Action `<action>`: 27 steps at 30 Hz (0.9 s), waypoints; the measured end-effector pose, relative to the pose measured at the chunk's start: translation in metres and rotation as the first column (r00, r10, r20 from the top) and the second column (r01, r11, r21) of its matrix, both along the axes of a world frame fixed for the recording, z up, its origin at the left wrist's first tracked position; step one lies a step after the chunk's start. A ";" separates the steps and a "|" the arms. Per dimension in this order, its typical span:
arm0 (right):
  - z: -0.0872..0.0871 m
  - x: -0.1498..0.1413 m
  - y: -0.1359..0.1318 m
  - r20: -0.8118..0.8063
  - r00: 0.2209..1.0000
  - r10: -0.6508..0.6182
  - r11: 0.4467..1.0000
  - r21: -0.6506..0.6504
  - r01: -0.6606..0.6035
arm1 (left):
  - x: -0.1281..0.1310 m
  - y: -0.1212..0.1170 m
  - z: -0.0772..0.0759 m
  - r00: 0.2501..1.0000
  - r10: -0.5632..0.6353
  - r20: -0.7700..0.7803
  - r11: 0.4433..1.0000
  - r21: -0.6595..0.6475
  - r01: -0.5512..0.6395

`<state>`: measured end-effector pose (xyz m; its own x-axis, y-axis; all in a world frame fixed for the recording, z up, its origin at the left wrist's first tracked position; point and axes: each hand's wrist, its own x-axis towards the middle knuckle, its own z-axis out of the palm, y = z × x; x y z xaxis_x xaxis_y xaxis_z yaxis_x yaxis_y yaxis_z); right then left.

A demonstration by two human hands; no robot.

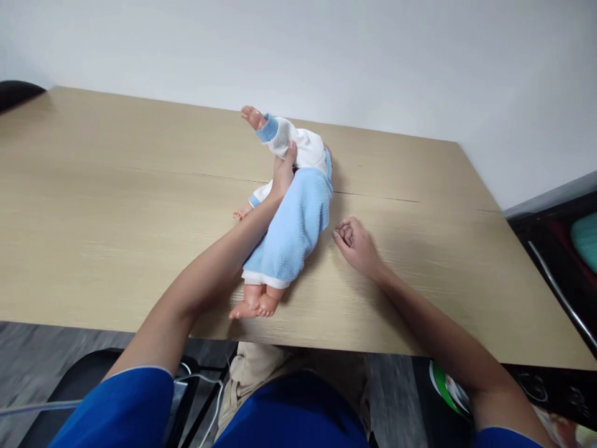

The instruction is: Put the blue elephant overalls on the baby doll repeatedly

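A baby doll [298, 214] in a light blue and white fleece outfit is on its side over the wooden table, its bare feet toward me. One of its arms sticks up to the far left, and the other hangs lower beside my forearm. My left hand [284, 171] grips the doll at the chest, thumb on the white sleeve; the other fingers are hidden behind the doll. The doll's head is mostly out of sight. Just right of the doll, my right hand [357, 244] rests by the tabletop with its fingers curled in, apart from the doll. Nothing shows in it.
The light wooden table [116, 249] has a thin seam across it and meets a white wall [373, 62] at the back. A black chair [21, 93] stands at the far left. Dark furniture [550, 249] borders the right edge. A cable [41, 407] runs at lower left.
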<state>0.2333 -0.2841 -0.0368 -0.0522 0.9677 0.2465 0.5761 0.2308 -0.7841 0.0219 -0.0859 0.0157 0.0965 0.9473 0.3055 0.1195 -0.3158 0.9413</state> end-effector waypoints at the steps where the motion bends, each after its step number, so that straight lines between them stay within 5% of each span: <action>1: 0.000 0.000 0.001 -0.006 1.000 -0.002 1.000 0.003 0.002 | 0.003 0.003 -0.006 0.993 0.003 0.119 1.000 0.028 -0.006; 5: -0.005 0.002 0.004 -0.057 0.998 -0.025 1.000 -0.009 0.024 | 0.017 0.009 -0.021 0.973 -0.074 0.219 0.994 0.098 0.053; 9: -0.008 0.005 0.010 -0.231 0.970 -0.070 0.997 -0.046 0.061 | 0.027 0.001 -0.021 0.992 -0.083 0.094 0.988 0.135 0.070; 14: 0.003 0.019 0.023 -0.520 0.843 -0.136 0.985 -0.163 0.059 | 0.048 -0.023 -0.009 0.985 -0.056 -0.160 0.960 0.263 0.097; 21: 0.017 0.060 0.037 -0.769 0.629 -0.117 0.942 -0.286 -0.174 | 0.057 -0.062 0.004 0.803 -0.222 -0.554 0.835 0.317 0.449; 24: 0.021 0.076 0.038 -0.822 0.559 -0.108 0.923 -0.291 -0.250 | 0.032 -0.066 0.006 0.830 -0.164 -0.533 0.852 0.348 0.391; 27: 0.028 0.087 0.038 -0.778 0.610 -0.151 0.925 -0.329 -0.190 | -0.015 -0.055 0.002 0.870 0.040 -0.491 0.928 0.342 0.150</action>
<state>0.3201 -0.2461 -0.0090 -0.0265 0.9890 -0.1454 -0.2959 -0.1467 -0.9439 0.0071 -0.1414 0.0178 0.3695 0.7692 0.5213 0.4986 -0.6375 0.5874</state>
